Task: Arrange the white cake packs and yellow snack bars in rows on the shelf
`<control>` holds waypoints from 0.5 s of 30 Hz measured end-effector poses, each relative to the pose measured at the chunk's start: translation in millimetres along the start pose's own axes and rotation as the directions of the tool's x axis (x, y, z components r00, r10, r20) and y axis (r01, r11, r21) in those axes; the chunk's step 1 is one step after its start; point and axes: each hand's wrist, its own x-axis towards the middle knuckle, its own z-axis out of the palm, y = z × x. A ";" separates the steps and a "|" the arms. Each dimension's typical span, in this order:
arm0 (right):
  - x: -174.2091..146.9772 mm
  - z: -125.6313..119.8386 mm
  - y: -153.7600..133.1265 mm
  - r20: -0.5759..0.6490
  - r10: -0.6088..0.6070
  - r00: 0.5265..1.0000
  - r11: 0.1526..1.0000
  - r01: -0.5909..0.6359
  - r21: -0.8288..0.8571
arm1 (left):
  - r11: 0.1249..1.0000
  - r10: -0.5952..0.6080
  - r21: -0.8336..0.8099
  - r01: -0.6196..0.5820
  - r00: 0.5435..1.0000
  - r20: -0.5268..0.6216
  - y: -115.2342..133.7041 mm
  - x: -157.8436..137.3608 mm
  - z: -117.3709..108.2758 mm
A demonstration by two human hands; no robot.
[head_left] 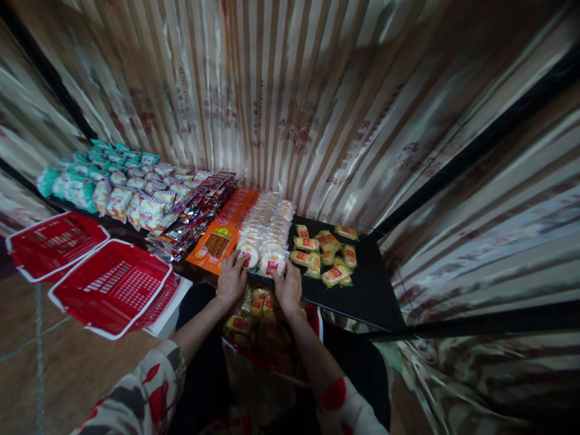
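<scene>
Two rows of wrapped round white rice crackers [266, 225] stand on the black shelf, running back toward the curtain. My left hand [232, 280] is at the front end of the left row, its curled fingers on the outer side of the foremost packet. At the right row's front packet, my right hand [288, 287] has its thumb in front and its fingers along the side. Below my hands, between my legs, a red basket [321, 326] holds several yellow wrapped cakes [263, 301]. An orange printed packet [222, 232] lies left of the rows.
Loose yellow wrapped cakes [334, 248] lie on the black shelf [367, 296] to the right. Dark shiny packets [199, 208], white snack bags [145, 199] and teal bags [84, 175] stretch leftward. Red baskets [120, 284] stand at left. A striped curtain [290, 90] hangs behind.
</scene>
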 end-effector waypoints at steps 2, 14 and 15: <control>-0.1 -0.1 -1.3 -0.004 -0.005 1.000 1.000 0.005 -0.012 | 1.000 -0.013 -0.009 0.013 1.000 -0.002 2.2 -0.4 -2.2; -69.6 -6.8 0.6 0.056 -0.213 0.975 0.961 0.199 0.190 | 0.985 -0.175 0.061 0.164 0.947 0.270 -5.3 -65.2 7.2; -78.6 -1.0 2.9 0.113 -0.228 0.967 0.961 0.205 0.185 | 0.979 -0.200 0.112 0.172 0.927 0.318 -5.8 -69.2 12.9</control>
